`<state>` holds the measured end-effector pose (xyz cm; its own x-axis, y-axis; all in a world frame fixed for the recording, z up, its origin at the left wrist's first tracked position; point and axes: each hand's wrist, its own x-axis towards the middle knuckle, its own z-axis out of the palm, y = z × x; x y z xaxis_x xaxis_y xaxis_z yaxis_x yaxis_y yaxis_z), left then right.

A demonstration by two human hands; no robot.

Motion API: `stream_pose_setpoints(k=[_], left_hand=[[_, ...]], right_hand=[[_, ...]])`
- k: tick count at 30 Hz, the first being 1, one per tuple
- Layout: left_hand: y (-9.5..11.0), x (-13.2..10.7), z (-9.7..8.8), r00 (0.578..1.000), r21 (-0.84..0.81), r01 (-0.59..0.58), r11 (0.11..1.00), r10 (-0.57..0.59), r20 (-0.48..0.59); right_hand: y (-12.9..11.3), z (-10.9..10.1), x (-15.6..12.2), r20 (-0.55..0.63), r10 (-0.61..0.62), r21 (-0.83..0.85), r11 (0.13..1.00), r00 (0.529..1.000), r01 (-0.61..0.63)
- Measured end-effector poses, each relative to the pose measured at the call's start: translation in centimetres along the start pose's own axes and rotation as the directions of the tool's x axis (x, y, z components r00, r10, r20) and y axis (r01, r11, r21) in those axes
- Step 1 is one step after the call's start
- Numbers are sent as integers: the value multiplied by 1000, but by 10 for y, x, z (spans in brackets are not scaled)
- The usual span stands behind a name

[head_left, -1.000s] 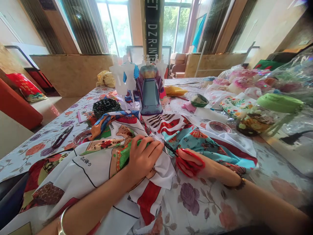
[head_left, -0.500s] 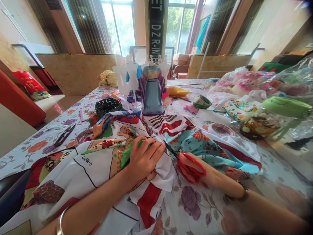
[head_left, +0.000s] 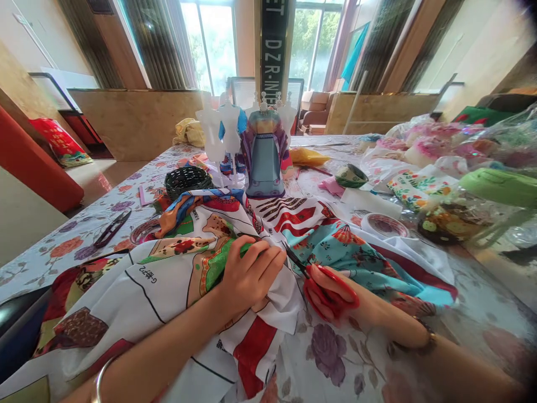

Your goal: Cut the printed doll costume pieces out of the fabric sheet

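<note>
A large printed fabric, white with black lines, red strips and green and beige patterned panels, lies bunched before me. My left hand rests on it, fingers bent together and closed on a fold near the middle. The fingertips' underside is hidden. My right hand is wrapped round the red handles of a pair of scissors. Their dark blades point up and left at the white cloth, close to my left fingertips. Whether the blades are parted is hard to see. A turquoise flowered part of the cloth spreads beyond the scissors.
Behind the cloth stand white doll-sized dress forms and one in a blue-purple dress. A black basket and thread snips lie left. On the right are tape rolls, a green pouch and plastic-wrapped pink items.
The scissors and my right hand have shifted slightly right and down. My left hand stays on the fabric almost unmoved. The whole view has shifted a little.
</note>
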<state>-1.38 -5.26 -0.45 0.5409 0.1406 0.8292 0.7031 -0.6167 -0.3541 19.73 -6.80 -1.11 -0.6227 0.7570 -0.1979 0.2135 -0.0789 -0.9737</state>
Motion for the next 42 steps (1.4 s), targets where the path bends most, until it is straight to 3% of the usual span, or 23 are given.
stream_pose_setpoints(k=[3, 12, 22, 32, 42], left_hand=[[0, 1, -1, 1000, -1, -13, 1000, 13, -2], [0, 2, -2, 1000, -21, 3, 1000, -3, -18], [-1, 5, -4, 999, -10, -47, 999, 47, 2], [1, 2, -2, 1000, -34, -28, 999, 28, -9], [1, 1, 9, 970, -41, 235, 971, -232, 64]], right_hand=[[0, 2, 0, -46, 31, -3, 1000, 998, -31], [-11, 6, 0, -40, 90, -9, 996, 995, -91], [-10, 2, 0, 13, 75, -8, 997, 997, -75], [-3, 5, 1, -24, 11, 32, 999, 1000, -10], [-14, 8, 0, -54, 46, 11, 999, 997, -45]])
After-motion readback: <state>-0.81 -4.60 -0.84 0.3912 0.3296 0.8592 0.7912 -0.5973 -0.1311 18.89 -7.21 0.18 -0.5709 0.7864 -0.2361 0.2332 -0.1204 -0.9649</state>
